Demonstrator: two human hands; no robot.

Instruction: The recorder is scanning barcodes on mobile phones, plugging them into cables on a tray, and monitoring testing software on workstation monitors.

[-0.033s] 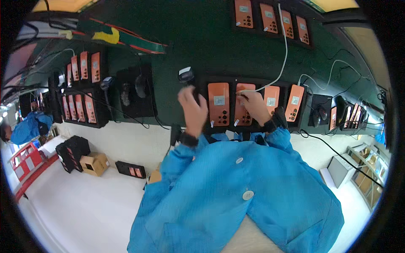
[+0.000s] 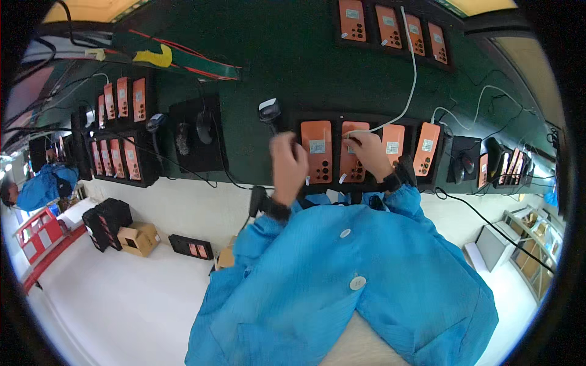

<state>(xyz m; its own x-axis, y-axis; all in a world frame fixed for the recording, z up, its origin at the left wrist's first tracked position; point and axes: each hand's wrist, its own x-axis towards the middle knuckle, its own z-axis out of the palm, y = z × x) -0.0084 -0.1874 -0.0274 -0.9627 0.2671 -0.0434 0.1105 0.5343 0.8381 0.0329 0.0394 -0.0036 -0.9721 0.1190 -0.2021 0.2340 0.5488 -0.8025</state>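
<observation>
Four orange-backed phones lie in a black tray [image 2: 336,116] in front of me, each with a pale label and dark camera lenses. My right hand [image 2: 371,155] is over the second phone [image 2: 352,168] from the left, its fingers pinched on the end of a white cable [image 2: 408,100]; the fingers hide the tip. Left of the tray, my left hand [image 2: 288,171] is raised, thumb apart from loosely bent fingers, with nothing visible in it. It is beside the leftmost phone [image 2: 316,146] and just below a handheld barcode scanner [image 2: 268,110].
Another tray of orange phones [image 2: 389,27] lies at the far edge, and two more [image 2: 131,158] stand at left. Computer mice [image 2: 204,126] rest on a dark mat. Black cables [image 2: 183,165] cross the bench. Cartons [image 2: 139,238] sit on the floor, and a person in blue [image 2: 46,186] is far left.
My left hand has moved right and slightly down, away from the scanner toward the leftmost phone, and its fingers are more bent. My right hand stays on the cable end.
</observation>
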